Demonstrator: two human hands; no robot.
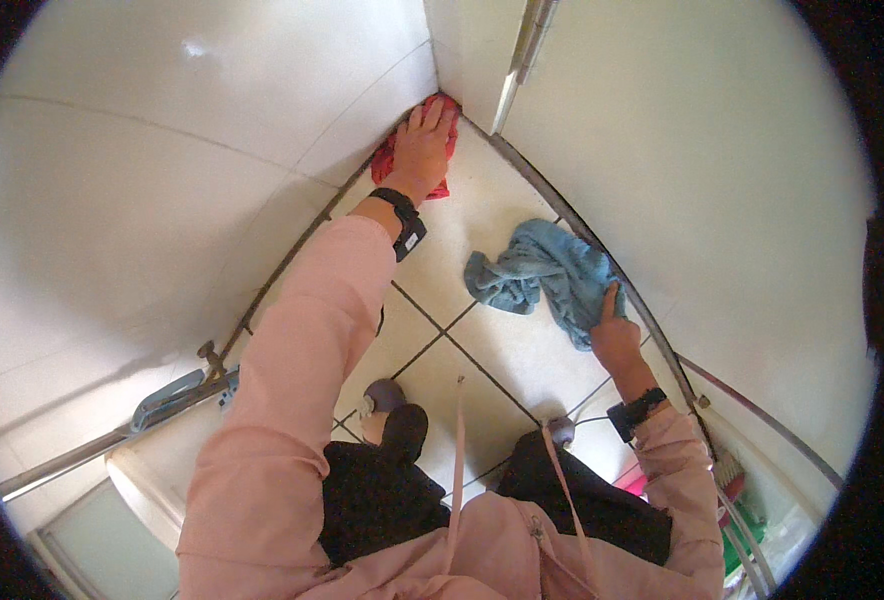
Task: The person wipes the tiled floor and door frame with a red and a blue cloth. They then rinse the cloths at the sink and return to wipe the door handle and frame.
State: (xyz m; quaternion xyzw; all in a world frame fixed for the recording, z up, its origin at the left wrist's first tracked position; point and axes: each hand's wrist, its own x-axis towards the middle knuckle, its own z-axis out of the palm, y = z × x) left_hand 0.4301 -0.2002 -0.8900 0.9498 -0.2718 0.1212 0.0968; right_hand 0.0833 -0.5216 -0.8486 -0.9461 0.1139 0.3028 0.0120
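Pressed into the far corner of the tiled floor, a crumpled red cloth (386, 161) lies under my left hand (419, 154). The fingers of that hand stretch over the cloth towards the corner. To the right, a blue-grey towel (543, 259) is bunched on the floor along the edge of the right-hand panel. My right hand (616, 341) is at the towel's near end, its index finger extended on the fabric and the other fingers curled. Part of its grip is hidden from above. Black bands with small devices circle both wrists.
White tiled wall (187, 165) rises on the left, and a smooth pale panel (697, 180) with a metal hinge (536, 41) on the right. A metal rail (67, 457) crosses the lower left. Green and pink items (742, 525) lie at lower right. My feet stand on the floor tiles (442, 367).
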